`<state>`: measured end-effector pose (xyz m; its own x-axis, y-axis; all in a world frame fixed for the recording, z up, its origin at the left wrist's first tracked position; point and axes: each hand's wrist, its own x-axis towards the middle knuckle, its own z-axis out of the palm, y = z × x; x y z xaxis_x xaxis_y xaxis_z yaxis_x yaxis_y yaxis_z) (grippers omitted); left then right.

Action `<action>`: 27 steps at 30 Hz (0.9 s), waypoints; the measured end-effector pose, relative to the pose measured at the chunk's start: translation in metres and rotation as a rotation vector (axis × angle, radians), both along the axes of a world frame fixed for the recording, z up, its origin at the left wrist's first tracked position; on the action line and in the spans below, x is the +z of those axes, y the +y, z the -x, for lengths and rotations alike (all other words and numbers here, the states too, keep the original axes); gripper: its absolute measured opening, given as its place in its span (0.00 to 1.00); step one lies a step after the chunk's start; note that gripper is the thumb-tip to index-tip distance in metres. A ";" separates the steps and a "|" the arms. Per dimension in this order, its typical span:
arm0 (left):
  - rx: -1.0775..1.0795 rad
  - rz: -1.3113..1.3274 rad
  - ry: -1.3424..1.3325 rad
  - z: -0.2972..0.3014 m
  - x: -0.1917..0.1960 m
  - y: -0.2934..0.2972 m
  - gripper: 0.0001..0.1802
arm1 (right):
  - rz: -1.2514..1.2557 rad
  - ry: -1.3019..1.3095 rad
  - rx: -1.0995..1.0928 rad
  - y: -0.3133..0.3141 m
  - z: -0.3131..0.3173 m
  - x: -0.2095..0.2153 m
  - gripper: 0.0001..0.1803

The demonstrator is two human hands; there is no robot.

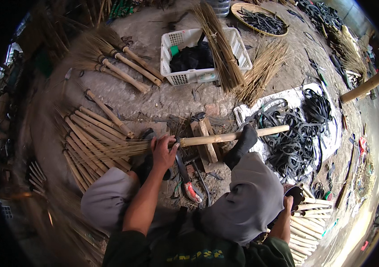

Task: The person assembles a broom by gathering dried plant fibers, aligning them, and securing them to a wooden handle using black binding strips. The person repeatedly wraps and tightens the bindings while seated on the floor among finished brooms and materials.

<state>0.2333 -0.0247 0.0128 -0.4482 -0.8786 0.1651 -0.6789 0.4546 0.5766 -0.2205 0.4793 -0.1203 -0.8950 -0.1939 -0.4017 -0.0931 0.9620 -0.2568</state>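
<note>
Across my front lies a stick broom point(198, 140), its thin bristles fanning left and its pale bamboo handle pointing right. My left hand point(165, 149) is closed round it where bristles meet handle, at a dark binding. Under a dark-covered foot point(242, 144), the handle rests over a wooden block point(206, 147). Low on the right, my right hand point(286, 209) is beside a dark, round, cup-like thing point(294, 193); its fingers are mostly hidden. A red-and-black handled tool point(193, 192) lies on the ground between my legs.
Black rubber strips point(287, 138) heap on a white sheet point(331, 151) at right. Finished-looking brooms point(94, 133) lie at left, with more behind. A white crate point(185, 79) stands ahead beside loose bristle bundles point(265, 66). Bamboo handles point(305, 231) are stacked at lower right.
</note>
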 end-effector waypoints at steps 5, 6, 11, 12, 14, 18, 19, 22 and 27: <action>0.016 -0.010 0.009 0.001 0.000 0.001 0.15 | -0.077 0.040 -0.026 -0.019 -0.008 0.001 0.16; 0.013 -0.006 -0.014 0.001 0.001 -0.001 0.14 | -0.078 0.043 -0.029 -0.020 -0.010 0.005 0.16; -0.013 -0.187 -0.106 -0.001 0.013 -0.013 0.15 | -0.064 0.064 -0.043 -0.026 -0.012 0.021 0.15; -0.018 -0.205 -0.124 -0.001 0.015 -0.015 0.16 | -0.056 0.068 -0.043 -0.026 -0.011 0.022 0.15; -0.005 -0.201 -0.131 0.001 0.017 -0.014 0.16 | -0.029 0.081 -0.047 -0.024 -0.011 0.024 0.15; 0.000 0.048 -0.036 0.005 0.013 -0.003 0.16 | 0.070 0.113 -0.057 -0.017 -0.009 0.031 0.14; -0.009 0.087 0.006 0.005 0.011 -0.001 0.16 | 0.133 0.129 -0.069 -0.014 -0.005 0.039 0.14; -0.026 0.091 -0.007 0.003 0.007 0.001 0.16 | 0.427 0.183 -0.103 -0.005 0.012 0.079 0.13; -0.028 0.077 0.022 -0.002 0.006 -0.005 0.16 | 1.041 0.098 -0.296 0.010 0.065 0.187 0.09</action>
<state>0.2352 -0.0294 0.0187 -0.4675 -0.8502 0.2419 -0.6528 0.5166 0.5540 -0.2853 0.4891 0.0662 -0.9815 -0.1693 -0.0894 0.0423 0.2639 -0.9636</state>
